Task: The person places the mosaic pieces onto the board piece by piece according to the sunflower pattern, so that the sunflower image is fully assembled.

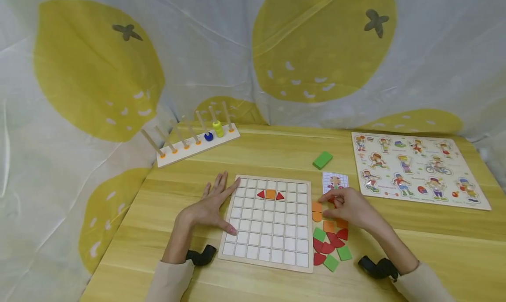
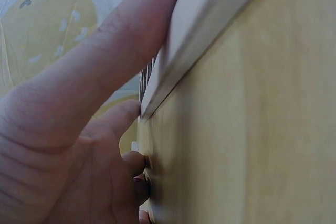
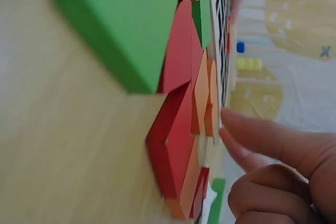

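Note:
A wooden grid board [image 1: 265, 269] lies on the table between my hands. On it an orange square [image 1: 270, 194] sits in a row between two red triangles [image 1: 261, 194]. My left hand [image 1: 209, 207] is spread at the board's left edge; its thumb [image 2: 121, 40] and index finger touch the frame. At the right edge, my right hand [image 1: 348, 207] hovers over loose pieces. Its thumb and index finger are apart near an orange square [image 1: 316, 206] and an orange rounded piece [image 1: 317, 216], and I see nothing between them. The other fingers are bent.
Red curved pieces [image 1: 327, 248] and green squares [image 1: 331, 263] lie below the right hand. Behind it are a pattern card [image 1: 329, 179] and a green block [image 1: 322, 160]. A peg stand [image 1: 197, 146] stands back left, a picture puzzle [image 1: 419, 170] back right.

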The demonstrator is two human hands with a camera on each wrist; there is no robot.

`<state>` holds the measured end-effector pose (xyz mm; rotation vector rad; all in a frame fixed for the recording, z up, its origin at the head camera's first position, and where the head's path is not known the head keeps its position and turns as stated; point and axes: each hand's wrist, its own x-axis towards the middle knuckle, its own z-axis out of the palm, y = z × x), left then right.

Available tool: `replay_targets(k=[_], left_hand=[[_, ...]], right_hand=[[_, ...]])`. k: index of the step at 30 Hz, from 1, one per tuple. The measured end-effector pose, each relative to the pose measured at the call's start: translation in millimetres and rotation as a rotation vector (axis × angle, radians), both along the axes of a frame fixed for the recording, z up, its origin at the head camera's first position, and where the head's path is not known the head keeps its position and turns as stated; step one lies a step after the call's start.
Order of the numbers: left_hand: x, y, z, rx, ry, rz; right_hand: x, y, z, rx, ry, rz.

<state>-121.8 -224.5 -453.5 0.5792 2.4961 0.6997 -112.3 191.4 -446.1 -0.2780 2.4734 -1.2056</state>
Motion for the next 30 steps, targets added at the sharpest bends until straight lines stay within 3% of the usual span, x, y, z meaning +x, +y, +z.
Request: replay_targets(k=[18, 25, 30], left_hand=[[-0.3, 2, 1.2, -0.022, -0.010, 0.006], [-1.4, 2, -0.5, -0.024, -0.013, 0.006], [-1.5, 2, -0.4, -0.022, -0.013, 0.014]], right_hand=[[-9.7, -6, -0.2, 0.048, -0.050, -0.006], [-9.7, -7, 2.9, 0.109, 0.009, 0.033], [-11.3, -21, 13.6, 0.067, 0.071, 0.043]])
